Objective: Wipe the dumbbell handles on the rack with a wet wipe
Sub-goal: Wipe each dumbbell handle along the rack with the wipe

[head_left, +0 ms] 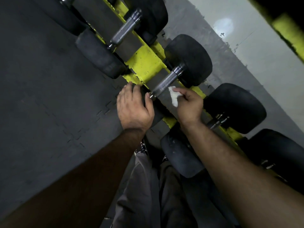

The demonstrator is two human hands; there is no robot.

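A yellow rack [146, 63] runs diagonally across the view and carries several black dumbbells. The middle dumbbell has a knurled metal handle [166, 82]. My left hand [134, 107] grips that dumbbell's near black head, with the thumb by the handle's end. Just right of the handle, my right hand [189, 104] pinches a crumpled white wet wipe [173, 96]; the wipe's top edge sits beside the handle's lower part. Another knurled handle [125, 28] lies further up the rack, and a third [217, 121] shows partly behind my right wrist.
Dark rubber floor tiles [41, 96] cover the left side. A pale grey wall or floor [246, 55] lies beyond the rack on the right. My grey trousers [148, 186] and shoes are below. A black dumbbell head [179, 155] sits close to my right forearm.
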